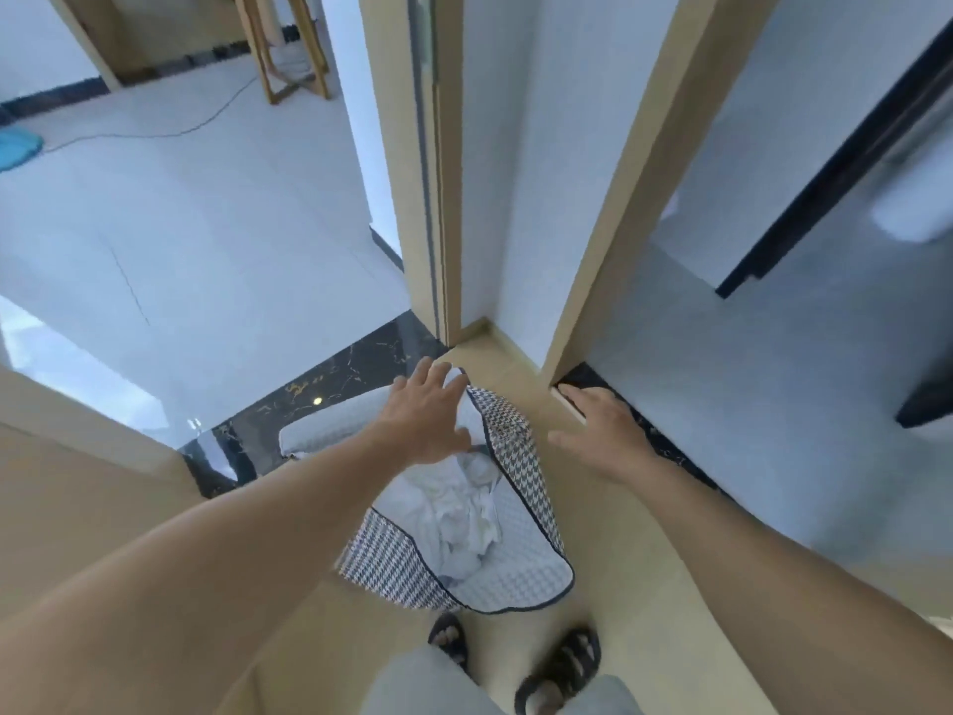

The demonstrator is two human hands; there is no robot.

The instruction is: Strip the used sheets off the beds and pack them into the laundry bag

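The left hand (428, 415) is stretched out with fingers spread and straight, holding nothing. It lies over the far rim of the laundry bag (515, 446); whether it touches the cloth I cannot tell. The right hand (601, 430) is also flat and spread with nothing in it, just beside the bag at its 2 o'clock, above the tan floor (608, 559).

The houndstooth-patterned bag stands open-mouthed on the floor between the two forearms, with crumpled white sheets (464, 513) inside it. At the bag's 6 o'clock are the person's feet in dark sandals (562, 663).

A white textured bundle (330, 428) lies at the bag's 9 o'clock, on a black marble threshold strip (330, 376). At 12 o'clock a tan door frame (613, 198) rises. Well beyond, at 11 o'clock, a cable (154, 134) trails over pale tiles towards wooden furniture legs (294, 54).
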